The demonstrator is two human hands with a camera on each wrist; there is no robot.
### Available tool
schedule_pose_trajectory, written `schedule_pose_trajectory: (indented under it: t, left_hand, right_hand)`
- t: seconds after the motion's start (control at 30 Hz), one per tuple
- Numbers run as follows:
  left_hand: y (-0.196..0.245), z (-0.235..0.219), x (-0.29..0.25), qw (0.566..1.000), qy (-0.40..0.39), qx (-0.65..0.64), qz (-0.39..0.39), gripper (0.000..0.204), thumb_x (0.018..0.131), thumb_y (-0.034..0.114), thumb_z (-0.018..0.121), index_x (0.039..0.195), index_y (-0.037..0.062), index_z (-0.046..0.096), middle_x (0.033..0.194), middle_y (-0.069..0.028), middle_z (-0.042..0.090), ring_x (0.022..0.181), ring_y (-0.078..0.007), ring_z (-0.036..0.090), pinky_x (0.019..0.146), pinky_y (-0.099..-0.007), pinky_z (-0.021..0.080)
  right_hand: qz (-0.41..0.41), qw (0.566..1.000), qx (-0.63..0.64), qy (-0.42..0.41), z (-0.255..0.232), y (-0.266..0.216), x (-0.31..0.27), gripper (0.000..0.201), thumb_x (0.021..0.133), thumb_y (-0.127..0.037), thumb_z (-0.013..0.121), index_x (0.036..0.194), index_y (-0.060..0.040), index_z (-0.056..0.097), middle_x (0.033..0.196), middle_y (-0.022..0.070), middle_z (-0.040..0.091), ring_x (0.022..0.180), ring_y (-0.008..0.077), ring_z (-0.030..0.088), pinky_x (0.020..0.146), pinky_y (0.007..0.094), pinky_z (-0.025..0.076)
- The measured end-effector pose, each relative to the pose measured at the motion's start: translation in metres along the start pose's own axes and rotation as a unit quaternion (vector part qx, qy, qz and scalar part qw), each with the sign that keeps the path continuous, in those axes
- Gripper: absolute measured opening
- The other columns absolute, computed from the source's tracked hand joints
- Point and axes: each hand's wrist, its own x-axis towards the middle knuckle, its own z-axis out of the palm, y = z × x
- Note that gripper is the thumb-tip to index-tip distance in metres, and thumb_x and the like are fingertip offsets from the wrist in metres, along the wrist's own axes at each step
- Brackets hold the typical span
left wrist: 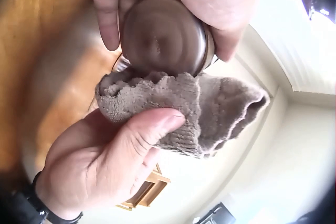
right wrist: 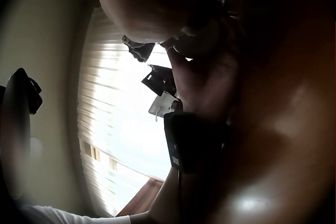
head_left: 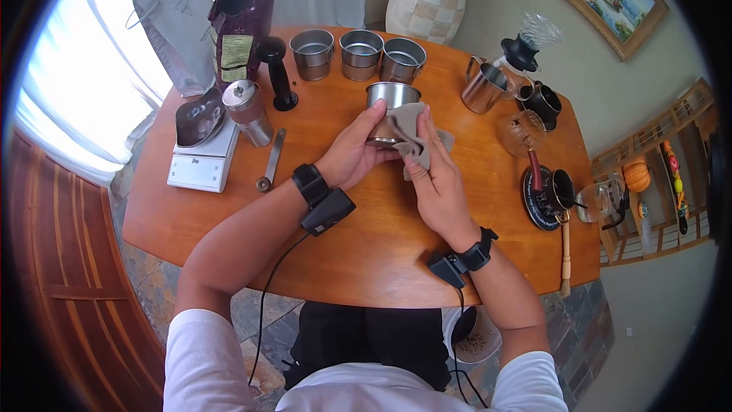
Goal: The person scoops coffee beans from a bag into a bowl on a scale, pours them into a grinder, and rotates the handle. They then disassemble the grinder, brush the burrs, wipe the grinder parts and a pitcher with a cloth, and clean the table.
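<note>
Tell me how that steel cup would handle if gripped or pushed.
The cup looks rigid, thin-walled metal, so probably light. Its polished side may be slippery; the left hand wraps it fully. Laid sideways, its round body would likely roll.

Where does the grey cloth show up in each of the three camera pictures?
Head: the grey cloth lies mid-table, pressed by the right hand against the steel cup.
Left wrist: cloth in the centre, below the cup's base.
Right wrist: cloth not visible.
Shared landmark: the steel cup in head and left wrist views.
</note>
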Motion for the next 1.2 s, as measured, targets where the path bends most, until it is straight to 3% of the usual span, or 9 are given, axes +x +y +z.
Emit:
schedule_pose_trajectory:
  t: [0.13, 0.3, 0.43, 0.63, 0.73, 0.8, 0.97, 1.07, 1.2]
  left_hand:
    - [-0.008, 0.0, 0.001, 0.997, 0.031, 0.058, 0.025, 0.061, 0.113, 0.052, 0.038, 0.155, 0.0072, 0.04, 0.152, -0.0111, 0.052, 0.137, -0.0215, 0.054, 0.115, -0.042, 0.045]
    - [-0.015, -0.003, -0.001, 0.992, 0.052, 0.101, 0.055, 0.053, 0.11, 0.036, 0.055, 0.152, 0.009, 0.038, 0.146, -0.0075, 0.054, 0.133, -0.0189, 0.056, 0.111, -0.0406, 0.05]
    - [-0.014, -0.002, -0.001, 0.992, 0.054, 0.1, 0.063, 0.054, 0.109, 0.031, 0.06, 0.153, 0.0099, 0.038, 0.146, -0.0065, 0.053, 0.133, -0.0181, 0.056, 0.109, -0.0397, 0.051]
    - [-0.012, 0.002, -0.001, 0.994, 0.039, 0.09, 0.037, 0.052, 0.109, 0.031, 0.059, 0.152, 0.0116, 0.038, 0.146, -0.006, 0.053, 0.133, -0.0175, 0.055, 0.108, -0.039, 0.051]
    - [-0.013, 0.001, -0.002, 0.995, 0.042, 0.069, 0.05, 0.053, 0.108, 0.034, 0.06, 0.151, 0.0112, 0.037, 0.144, -0.007, 0.054, 0.133, -0.0176, 0.055, 0.11, -0.0394, 0.05]
    - [-0.011, -0.004, -0.001, 0.997, 0.047, -0.009, 0.056, 0.056, 0.108, 0.035, 0.06, 0.152, 0.0107, 0.035, 0.144, -0.0073, 0.054, 0.133, -0.0184, 0.056, 0.111, -0.0403, 0.048]
    - [-0.007, 0.006, -0.002, 0.996, 0.08, 0.025, 0.036, 0.056, 0.109, 0.042, 0.055, 0.152, 0.0104, 0.035, 0.145, -0.0091, 0.054, 0.132, -0.0199, 0.057, 0.111, -0.0414, 0.049]
    - [-0.01, 0.001, 0.0, 0.994, 0.077, 0.06, 0.044, 0.059, 0.112, 0.049, 0.042, 0.154, 0.0077, 0.038, 0.149, -0.0127, 0.052, 0.134, -0.0237, 0.057, 0.113, -0.0427, 0.049]
    - [-0.008, 0.0, 0.001, 0.996, 0.051, 0.063, 0.03, 0.06, 0.113, 0.049, 0.038, 0.154, 0.0058, 0.038, 0.15, -0.0121, 0.052, 0.135, -0.0233, 0.056, 0.114, -0.0432, 0.047]
  right_hand:
    - [0.103, 0.988, 0.111, -0.025, -0.002, 0.011, -0.001, 0.061, 0.105, -0.012, 0.058, 0.161, -0.0011, 0.035, 0.168, 0.02, 0.032, 0.152, 0.0419, 0.035, 0.123, 0.0417, 0.033]
    - [-0.135, 0.98, -0.137, -0.056, -0.012, -0.001, 0.007, 0.061, 0.105, -0.013, 0.056, 0.161, -0.0024, 0.035, 0.169, 0.0195, 0.03, 0.152, 0.0422, 0.035, 0.122, 0.0429, 0.034]
    - [-0.137, 0.981, -0.125, -0.051, -0.014, 0.003, 0.009, 0.058, 0.106, -0.015, 0.055, 0.16, -0.0028, 0.037, 0.169, 0.0197, 0.031, 0.153, 0.0394, 0.036, 0.121, 0.042, 0.035]
    - [0.203, 0.961, 0.172, -0.073, -0.023, 0.004, 0.008, 0.051, 0.11, -0.018, 0.051, 0.157, -0.0008, 0.041, 0.167, 0.0201, 0.036, 0.152, 0.0324, 0.04, 0.117, 0.0393, 0.039]
    - [0.208, 0.965, 0.153, -0.047, -0.018, -0.01, 0.008, 0.053, 0.105, -0.011, 0.056, 0.156, -0.0014, 0.044, 0.166, 0.0198, 0.037, 0.151, 0.0351, 0.041, 0.116, 0.0416, 0.04]
    - [-0.135, 0.979, -0.136, -0.067, -0.016, -0.007, 0.01, 0.061, 0.097, -0.005, 0.062, 0.155, -0.0025, 0.046, 0.165, 0.0199, 0.038, 0.151, 0.0376, 0.041, 0.117, 0.0445, 0.041]
    - [-0.152, 0.969, -0.159, -0.109, -0.017, -0.005, 0.01, 0.066, 0.092, 0.0, 0.063, 0.156, -0.003, 0.045, 0.165, 0.0199, 0.038, 0.15, 0.0386, 0.04, 0.119, 0.0468, 0.039]
    - [-0.107, 0.991, -0.064, -0.045, -0.011, 0.0, 0.006, 0.062, 0.097, -0.003, 0.06, 0.156, -0.0016, 0.043, 0.162, 0.0223, 0.04, 0.147, 0.0397, 0.044, 0.116, 0.0444, 0.042]
    - [0.145, 0.982, 0.041, -0.117, -0.026, 0.003, 0.01, 0.059, 0.102, -0.012, 0.058, 0.157, 0.0007, 0.04, 0.159, 0.0265, 0.043, 0.14, 0.0415, 0.052, 0.113, 0.0418, 0.044]
